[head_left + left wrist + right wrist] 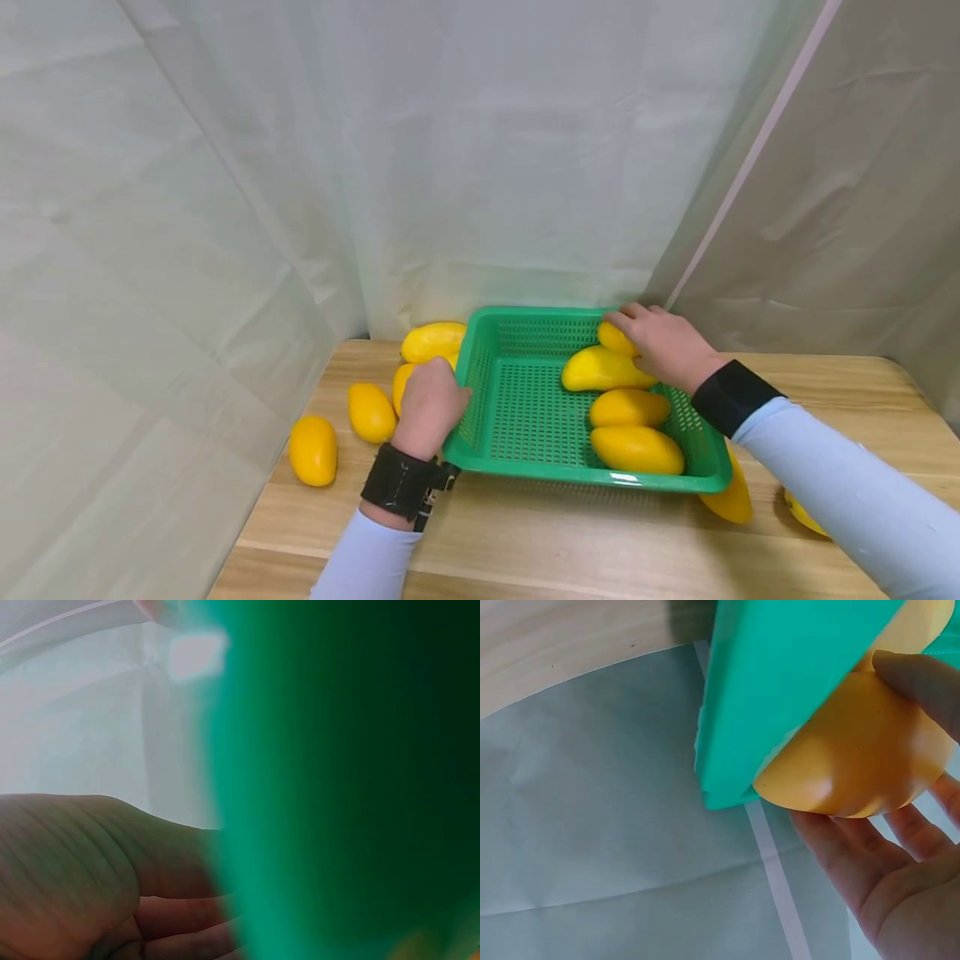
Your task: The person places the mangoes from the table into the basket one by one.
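A green plastic basket with perforated walls sits on the wooden table. My left hand grips its left rim, and in the left wrist view the blurred green wall hides the fingertips. At the back right corner my right hand holds a yellow mango, thumb on one side and fingers curled round the other. That mango is partly covered by the hand in the head view. Beside it in the basket lie a larger mango, a middle mango and a front mango.
Left of the basket, several mangoes lie on the table, among them one at the far left and one by the back. Another mango pokes out by the front right corner. Pale sheeting stands behind the table.
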Motion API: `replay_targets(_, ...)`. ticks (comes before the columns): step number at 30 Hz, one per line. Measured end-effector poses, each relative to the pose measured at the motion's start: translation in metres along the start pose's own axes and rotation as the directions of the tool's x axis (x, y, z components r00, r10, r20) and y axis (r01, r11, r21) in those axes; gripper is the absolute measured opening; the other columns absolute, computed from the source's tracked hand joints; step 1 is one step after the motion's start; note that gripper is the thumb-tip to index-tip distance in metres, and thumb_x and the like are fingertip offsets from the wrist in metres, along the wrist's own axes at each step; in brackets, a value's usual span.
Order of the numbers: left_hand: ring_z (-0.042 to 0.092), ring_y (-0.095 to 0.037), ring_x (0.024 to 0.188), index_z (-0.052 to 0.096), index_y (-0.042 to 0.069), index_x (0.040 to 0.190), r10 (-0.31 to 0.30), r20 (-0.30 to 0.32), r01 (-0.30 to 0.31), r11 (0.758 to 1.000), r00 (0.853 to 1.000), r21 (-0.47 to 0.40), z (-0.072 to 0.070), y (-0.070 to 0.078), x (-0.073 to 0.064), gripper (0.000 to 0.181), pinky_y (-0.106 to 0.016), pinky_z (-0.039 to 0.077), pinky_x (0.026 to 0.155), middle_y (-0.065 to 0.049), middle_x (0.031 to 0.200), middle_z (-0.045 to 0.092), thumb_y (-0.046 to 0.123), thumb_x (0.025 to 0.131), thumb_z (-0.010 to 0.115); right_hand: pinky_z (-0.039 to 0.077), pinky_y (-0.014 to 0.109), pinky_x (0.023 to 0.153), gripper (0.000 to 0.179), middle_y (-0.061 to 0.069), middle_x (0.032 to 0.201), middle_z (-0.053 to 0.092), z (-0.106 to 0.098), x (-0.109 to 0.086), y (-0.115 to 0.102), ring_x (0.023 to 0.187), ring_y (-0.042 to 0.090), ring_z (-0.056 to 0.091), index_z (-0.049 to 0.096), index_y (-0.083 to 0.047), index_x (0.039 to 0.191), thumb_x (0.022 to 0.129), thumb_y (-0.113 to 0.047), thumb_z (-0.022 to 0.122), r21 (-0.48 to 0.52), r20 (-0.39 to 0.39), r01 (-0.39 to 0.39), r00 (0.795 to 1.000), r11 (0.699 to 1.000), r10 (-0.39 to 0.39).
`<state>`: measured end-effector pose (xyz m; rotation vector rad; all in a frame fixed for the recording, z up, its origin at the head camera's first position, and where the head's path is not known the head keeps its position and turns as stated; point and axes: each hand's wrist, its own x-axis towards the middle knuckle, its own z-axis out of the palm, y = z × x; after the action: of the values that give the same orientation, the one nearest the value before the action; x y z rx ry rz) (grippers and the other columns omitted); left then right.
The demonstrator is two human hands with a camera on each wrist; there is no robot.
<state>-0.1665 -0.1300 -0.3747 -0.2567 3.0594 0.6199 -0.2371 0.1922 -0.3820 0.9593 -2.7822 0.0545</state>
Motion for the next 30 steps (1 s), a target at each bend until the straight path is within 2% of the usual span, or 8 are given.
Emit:
replay_targets(9, 0.055, -0.017, 0.046, 0.061, 0.002, 0.075, -0.011, 0.005, 0.011, 1.0, 1.0, -0.008, -0.001, 0.0, 0.0, 0.025, -0.024, 0.041, 0.038, -0.008, 0.06, 0.058, 0.024, 0.08, 0.071, 0.053, 0.045, 0.08, 0.064, 0.019, 0.125, 0.052, 0.001, 0.003, 0.0, 0.1, 0.036, 0.055, 0.046, -0.007, 0.133, 0.075, -0.001, 0.072, 0.021, 0.025, -0.034, 0.999, 0.999, 0.033)
replay_targets(16, 0.055, -0.017, 0.046, 0.06, 0.002, 0.073, 0.0, -0.011, 0.0, 1.0, 1.0, -0.003, 0.001, 0.0, 0.0, 0.025, -0.024, 0.04, 0.038, -0.008, 0.059, 0.058, 0.023, 0.08, 0.071, 0.049, 0.05, 0.088, 0.07, 0.021, 0.131, 0.047, 0.003, 0.003, 0.001, 0.111, 0.039, 0.05, 0.038, -0.004, 0.139, 0.077, -0.004, 0.071, 0.062, 0.069, -0.063, 0.996, 0.996, 0.059)
replay_targets(24, 0.055, -0.017, 0.045, 0.06, 0.002, 0.073, 0.006, -0.014, -0.006, 1.0, 1.0, -0.001, 0.001, -0.001, 0.0, 0.025, -0.024, 0.041, 0.038, -0.008, 0.059, 0.058, 0.023, 0.079, 0.071, 0.047, 0.056, 0.088, 0.081, 0.021, 0.136, 0.043, -0.002, -0.002, -0.002, 0.119, 0.04, 0.046, 0.035, -0.006, 0.141, 0.073, -0.015, 0.078, 0.068, 0.034, -0.098, 0.995, 0.993, 0.096)
replay_targets(30, 0.055, -0.018, 0.046, 0.06, 0.002, 0.073, 0.001, -0.015, -0.001, 1.0, 1.0, -0.003, 0.001, -0.001, 0.0, 0.025, -0.025, 0.041, 0.039, -0.008, 0.059, 0.058, 0.024, 0.08, 0.071, 0.042, 0.057, 0.095, 0.088, 0.019, 0.142, 0.037, -0.013, -0.011, -0.006, 0.124, 0.04, 0.042, 0.03, -0.009, 0.144, 0.073, -0.022, 0.079, 0.094, 0.007, -0.125, 0.992, 0.988, 0.125)
